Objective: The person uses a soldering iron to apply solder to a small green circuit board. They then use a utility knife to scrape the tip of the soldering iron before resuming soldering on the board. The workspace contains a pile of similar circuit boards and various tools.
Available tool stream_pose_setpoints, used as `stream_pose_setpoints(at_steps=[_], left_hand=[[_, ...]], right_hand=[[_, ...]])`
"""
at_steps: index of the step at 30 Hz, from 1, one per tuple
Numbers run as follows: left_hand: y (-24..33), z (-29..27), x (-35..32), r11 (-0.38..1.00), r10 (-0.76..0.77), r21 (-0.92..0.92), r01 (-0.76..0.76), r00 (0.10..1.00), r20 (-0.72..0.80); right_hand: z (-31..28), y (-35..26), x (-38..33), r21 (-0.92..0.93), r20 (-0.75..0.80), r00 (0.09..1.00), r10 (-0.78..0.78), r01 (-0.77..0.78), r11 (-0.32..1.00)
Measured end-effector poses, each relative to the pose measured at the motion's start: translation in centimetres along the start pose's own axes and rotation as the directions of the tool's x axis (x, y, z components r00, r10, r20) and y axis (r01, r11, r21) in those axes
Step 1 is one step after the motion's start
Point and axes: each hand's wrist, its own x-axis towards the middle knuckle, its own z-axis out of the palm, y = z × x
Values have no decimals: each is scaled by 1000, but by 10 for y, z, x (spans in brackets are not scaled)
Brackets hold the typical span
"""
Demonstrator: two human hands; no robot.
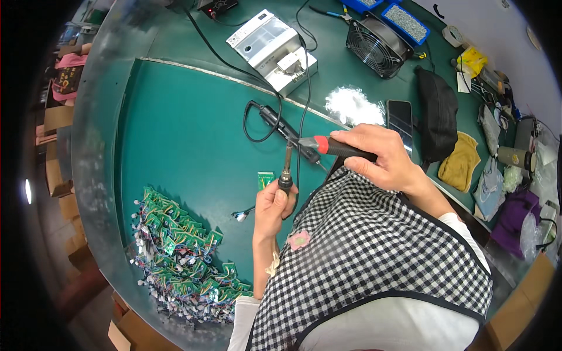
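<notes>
My left hand [273, 206] is closed round the dark handle of a soldering iron [287, 161], whose metal shaft points away from me. In my right hand [379, 153] is a utility knife [350, 150] with a red and black handle. Its blade meets the iron's tip, or lies just over it. Beyond them, a black pen-shaped tool [281, 124] with a cable rests on the green mat [181, 134]. A small green circuit board [266, 179] lies beside my left hand, partly hidden by it. Wires with a white connector [240, 216] are close by.
Many wired circuit boards [181, 251] are heaped at the near left. Along the back stand a grey-white machine [272, 50], a black fan [377, 47] and a blue tray [405, 23]. A phone [400, 117], a black pouch [436, 111] and a yellow cloth [459, 161] lie right.
</notes>
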Motion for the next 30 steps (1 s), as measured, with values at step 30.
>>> stream_pose_setpoints(at_steps=[30], left_hand=[[-3, -1, -3, 998, 54, 40, -55, 998, 20]], right_hand=[[6, 23, -3, -315, -68, 994, 80, -97, 944]])
